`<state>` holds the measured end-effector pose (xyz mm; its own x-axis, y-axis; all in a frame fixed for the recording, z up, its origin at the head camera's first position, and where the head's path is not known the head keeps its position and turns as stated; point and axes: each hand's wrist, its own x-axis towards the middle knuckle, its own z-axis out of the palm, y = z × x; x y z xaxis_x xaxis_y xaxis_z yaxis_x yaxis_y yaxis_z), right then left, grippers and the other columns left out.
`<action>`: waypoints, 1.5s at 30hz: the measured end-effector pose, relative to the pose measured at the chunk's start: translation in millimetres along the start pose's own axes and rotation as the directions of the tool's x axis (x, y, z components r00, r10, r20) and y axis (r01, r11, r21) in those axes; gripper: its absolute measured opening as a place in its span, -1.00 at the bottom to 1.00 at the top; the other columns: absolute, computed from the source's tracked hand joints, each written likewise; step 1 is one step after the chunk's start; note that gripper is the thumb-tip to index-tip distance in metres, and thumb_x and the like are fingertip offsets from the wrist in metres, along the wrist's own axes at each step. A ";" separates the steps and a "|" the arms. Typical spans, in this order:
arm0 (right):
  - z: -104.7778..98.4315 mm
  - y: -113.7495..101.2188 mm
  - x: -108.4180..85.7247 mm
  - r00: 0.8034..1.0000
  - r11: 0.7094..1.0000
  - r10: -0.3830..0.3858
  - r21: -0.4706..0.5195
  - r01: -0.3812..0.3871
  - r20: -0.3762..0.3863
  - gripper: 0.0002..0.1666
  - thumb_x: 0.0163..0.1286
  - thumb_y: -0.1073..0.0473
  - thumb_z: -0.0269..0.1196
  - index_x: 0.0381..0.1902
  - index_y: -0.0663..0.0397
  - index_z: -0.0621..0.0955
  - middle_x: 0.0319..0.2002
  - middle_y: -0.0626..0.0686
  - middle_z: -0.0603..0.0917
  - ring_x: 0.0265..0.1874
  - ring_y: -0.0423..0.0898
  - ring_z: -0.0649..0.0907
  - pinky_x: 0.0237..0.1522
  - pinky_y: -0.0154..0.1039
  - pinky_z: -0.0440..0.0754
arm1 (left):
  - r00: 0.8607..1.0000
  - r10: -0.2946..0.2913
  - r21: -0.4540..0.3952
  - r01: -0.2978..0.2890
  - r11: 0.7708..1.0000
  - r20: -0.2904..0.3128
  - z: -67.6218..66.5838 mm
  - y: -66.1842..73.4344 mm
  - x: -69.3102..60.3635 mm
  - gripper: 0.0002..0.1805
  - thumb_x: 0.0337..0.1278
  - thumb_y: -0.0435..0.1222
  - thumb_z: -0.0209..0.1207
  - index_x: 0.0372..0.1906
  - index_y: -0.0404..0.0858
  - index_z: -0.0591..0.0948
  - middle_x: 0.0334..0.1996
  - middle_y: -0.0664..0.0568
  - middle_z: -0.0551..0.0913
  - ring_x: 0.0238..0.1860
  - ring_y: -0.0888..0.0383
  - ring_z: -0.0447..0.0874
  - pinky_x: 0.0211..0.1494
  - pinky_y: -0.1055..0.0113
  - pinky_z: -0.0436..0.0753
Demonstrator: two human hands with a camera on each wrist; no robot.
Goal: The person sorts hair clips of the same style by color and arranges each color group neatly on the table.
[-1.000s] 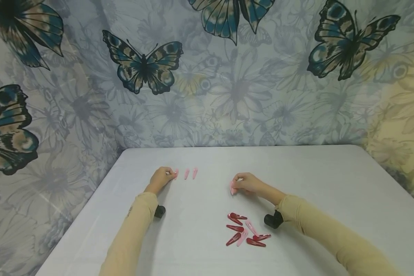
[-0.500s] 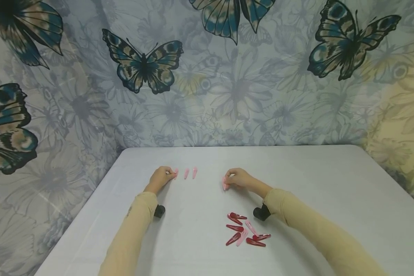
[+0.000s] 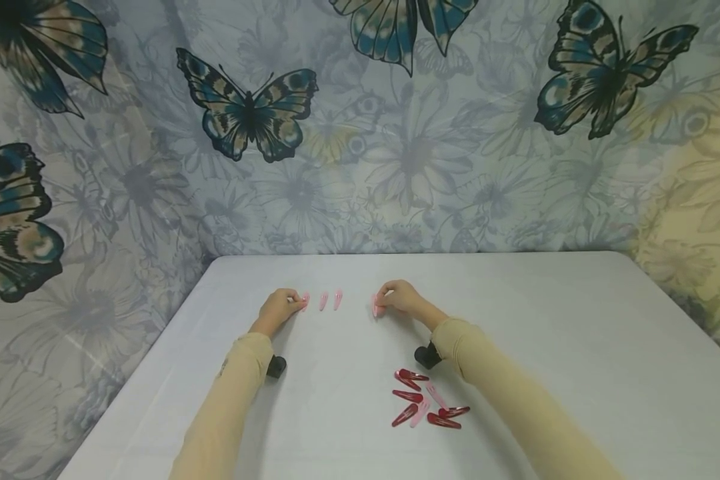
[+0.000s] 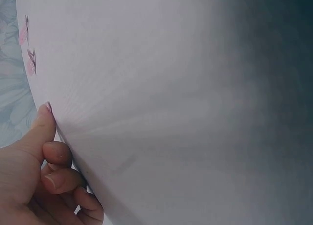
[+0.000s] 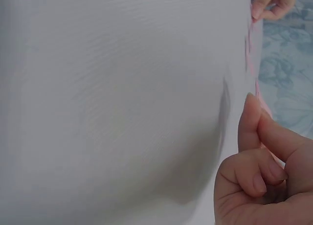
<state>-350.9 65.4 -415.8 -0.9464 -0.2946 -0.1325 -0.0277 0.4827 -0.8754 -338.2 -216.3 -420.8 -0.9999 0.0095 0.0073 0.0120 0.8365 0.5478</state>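
Far left on the table, my left hand [image 3: 278, 310] pinches a pink hair clip [image 3: 306, 299] at the end of a short row. In the left wrist view only a sliver of that clip shows at the thumb tip. Two more pink hair clips, a middle one [image 3: 323, 301] and a right one [image 3: 338, 300], lie to its right, apart from each other. My right hand [image 3: 401, 297] holds another pink hair clip [image 3: 375, 306] between thumb and finger, just right of the row. In the right wrist view the fingers [image 5: 250, 120] mostly cover this clip.
On the white table [image 3: 552, 347], nearer me, lies a loose pile of several dark red hair clips [image 3: 405, 415] with pink ones [image 3: 437, 396] among them. My right forearm passes beside the pile. A butterfly-patterned cloth [image 3: 408, 167] hangs behind the table.
My right hand has moved left and away from me with the pink hair clip, toward the row. The left hand has stayed on its clip.
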 end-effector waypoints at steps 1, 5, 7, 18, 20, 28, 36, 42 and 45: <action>1.7 -0.6 2.1 1.000 1.000 0.003 0.012 -0.003 0.000 -0.91 0.13 0.28 0.25 -0.49 0.22 0.56 -0.70 -0.04 0.52 -0.86 -0.26 0.10 -0.76 -0.39 0.13 | 1.000 0.001 -0.001 -0.001 1.000 -0.003 -0.3 0.0 -0.2 -0.79 0.01 -0.20 0.23 -0.55 -0.24 0.57 -0.71 0.09 0.33 -0.61 0.18 0.24 -0.53 0.36 0.28; 9.7 -1.8 11.8 1.000 1.000 0.013 0.018 -0.013 0.002 -0.89 0.11 0.26 0.27 -0.50 0.21 0.59 -0.72 -0.04 0.55 -0.87 -0.26 0.10 -0.76 -0.39 0.12 | 0.999 0.021 -0.004 -0.021 1.000 -0.025 -2.0 -0.8 -1.0 -0.79 -0.01 -0.20 0.24 -0.56 -0.25 0.56 -0.71 0.10 0.34 -0.61 0.17 0.25 -0.52 0.35 0.28; 15.0 -2.7 15.9 1.000 0.999 0.028 0.018 -0.028 0.007 -0.89 0.11 0.25 0.27 -0.50 0.21 0.59 -0.70 -0.05 0.57 -0.86 -0.25 0.10 -0.76 -0.39 0.13 | 0.999 0.022 -0.010 -0.022 1.000 -0.026 -3.4 -1.8 -2.4 -0.79 0.00 -0.21 0.24 -0.57 -0.25 0.56 -0.71 0.09 0.35 -0.60 0.16 0.25 -0.52 0.35 0.29; 31.7 -30.1 6.1 0.999 0.999 0.039 -0.025 -0.040 -0.014 -0.90 0.22 0.32 0.18 -0.44 0.27 0.50 -0.51 0.14 0.66 -0.88 -0.39 0.06 -0.75 -0.42 0.12 | 1.000 0.018 0.009 -0.018 1.000 0.002 -7.9 -6.7 -3.2 -0.79 0.03 -0.19 0.22 -0.55 -0.23 0.55 -0.70 0.09 0.34 -0.60 0.17 0.25 -0.54 0.35 0.29; 32.9 -28.3 12.1 0.996 0.995 0.081 -0.051 -0.083 -0.038 -0.90 0.21 0.31 0.19 -0.41 0.28 0.52 -0.48 0.16 0.66 -0.88 -0.34 0.07 -0.74 -0.39 0.15 | 1.000 0.021 0.007 -0.021 1.000 0.002 -7.1 -6.1 -2.2 -0.79 0.02 -0.19 0.22 -0.55 -0.23 0.55 -0.69 0.08 0.35 -0.59 0.16 0.27 -0.53 0.34 0.29; 45.7 27.1 67.0 0.995 0.995 -0.091 -0.047 0.089 -0.048 -0.82 0.14 0.23 0.28 -0.57 0.07 0.50 -0.64 -0.01 0.63 -0.73 -0.17 0.34 -0.66 -0.28 0.30 | 1.000 0.015 -0.015 -0.014 1.000 0.014 0.9 -6.9 -3.6 -0.80 0.00 -0.20 0.24 -0.55 -0.23 0.56 -0.68 0.09 0.37 -0.58 0.16 0.27 -0.51 0.35 0.32; 65.4 99.0 151.6 0.985 0.983 -0.108 -0.162 0.086 -0.131 -0.78 0.02 0.08 0.38 -0.60 0.01 0.55 -0.70 -0.08 0.60 -0.61 -0.14 0.54 -0.55 -0.29 0.43 | 1.000 0.020 -0.017 -0.020 1.000 0.003 4.1 -2.9 -1.9 -0.80 0.00 -0.20 0.23 -0.55 -0.23 0.56 -0.70 0.09 0.32 -0.59 0.17 0.25 -0.51 0.35 0.30; 60.7 70.4 124.8 0.968 0.967 -0.190 -0.203 0.155 -0.164 -0.81 0.04 0.21 0.35 -0.62 0.08 0.53 -0.71 -0.06 0.60 -0.72 -0.16 0.48 -0.67 -0.33 0.38 | 1.000 0.017 -0.008 -0.017 1.000 -0.004 1.8 -1.8 -0.6 -0.80 0.01 -0.20 0.22 -0.54 -0.24 0.56 -0.67 0.08 0.35 -0.56 0.16 0.27 -0.49 0.35 0.32; 59.7 62.1 121.8 0.976 0.975 -0.139 -0.194 0.107 -0.164 -0.79 0.01 0.18 0.37 -0.61 0.11 0.54 -0.69 -0.04 0.60 -0.69 -0.13 0.49 -0.63 -0.29 0.42 | 1.000 0.015 -0.012 -0.015 1.000 -0.005 1.3 -2.0 -0.1 -0.80 0.01 -0.20 0.22 -0.55 -0.24 0.56 -0.66 0.08 0.36 -0.55 0.16 0.27 -0.48 0.35 0.32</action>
<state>-448.7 10.2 -514.1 -0.9732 -0.2194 0.0692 -0.1903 0.5992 -0.7776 -338.1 -217.2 -423.1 -0.9996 0.0191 0.0191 0.0265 0.8297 0.5576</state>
